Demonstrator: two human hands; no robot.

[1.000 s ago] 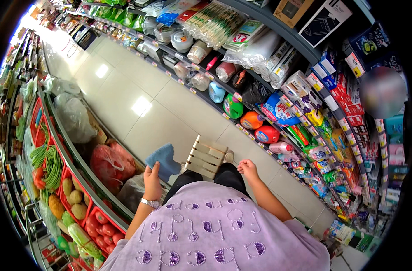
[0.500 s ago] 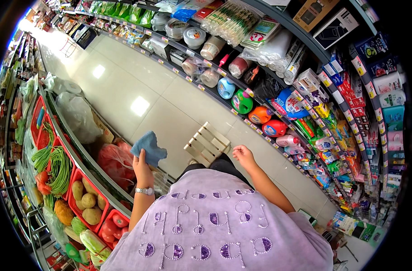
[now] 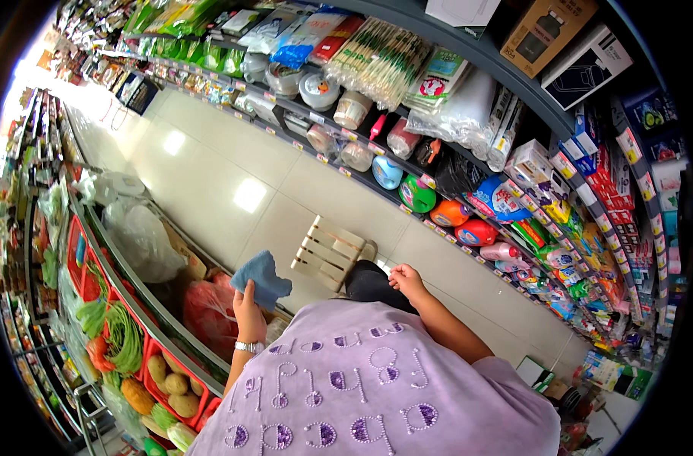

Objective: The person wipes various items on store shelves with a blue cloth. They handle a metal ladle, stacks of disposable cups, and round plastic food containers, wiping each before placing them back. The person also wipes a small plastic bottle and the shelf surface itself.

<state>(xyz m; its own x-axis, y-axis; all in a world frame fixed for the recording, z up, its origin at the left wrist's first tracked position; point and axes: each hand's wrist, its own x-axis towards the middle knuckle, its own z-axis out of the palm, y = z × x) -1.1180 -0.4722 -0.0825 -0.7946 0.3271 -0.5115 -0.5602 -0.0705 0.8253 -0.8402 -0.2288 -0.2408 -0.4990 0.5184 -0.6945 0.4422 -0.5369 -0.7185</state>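
Note:
My left hand (image 3: 248,313) grips a blue cloth (image 3: 264,280) between thumb and fingers, and the cloth's upper part stands out beyond them. That arm wears a metal wristwatch. The cloth hangs over the floor's edge beside the vegetable stand. My right hand (image 3: 409,283) is loosely curled, with nothing visible in it. It hovers over the floor, near the detergent shelf but apart from it. Between and beyond my hands stands a cream slatted stool (image 3: 327,253), touching nothing I hold. My dark-clothed leg (image 3: 368,281) is close to the stool's near right side.
Left, a vegetable stand holds red baskets (image 3: 143,372) with potatoes and long green beans (image 3: 124,338). Plastic bags (image 3: 141,242), one red, lie under it. Along the right runs a shelf with detergent bottles (image 3: 418,194), skewer packs (image 3: 381,62) and boxes. A tiled aisle (image 3: 210,163) stretches between them.
My view and body have shifted, so the stool now appears further left and the shelf larger. The blue cloth remains in my left hand. My right hand stays curled.

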